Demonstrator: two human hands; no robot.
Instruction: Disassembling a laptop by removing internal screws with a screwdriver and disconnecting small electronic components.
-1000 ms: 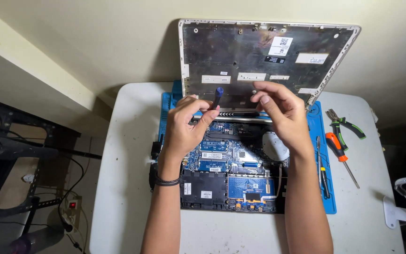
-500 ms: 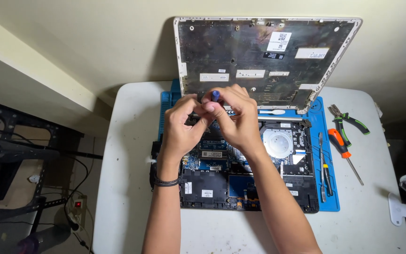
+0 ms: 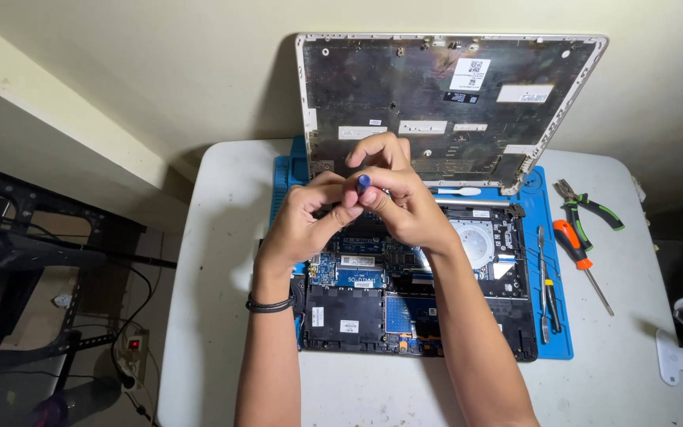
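Near the frame's centre, the right hand is pinching a blue-tipped screwdriver between closed fingers, while the left hand is curling loosely beside it (whether it grips anything, I cannot tell), both hovering over the opened laptop on the blue mat.

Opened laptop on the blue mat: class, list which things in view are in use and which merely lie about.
In use:
left hand
right hand
blue-tipped screwdriver
opened laptop

Lying about:
pliers
orange-handled screwdriver
slim tools on blue mat
detached cover
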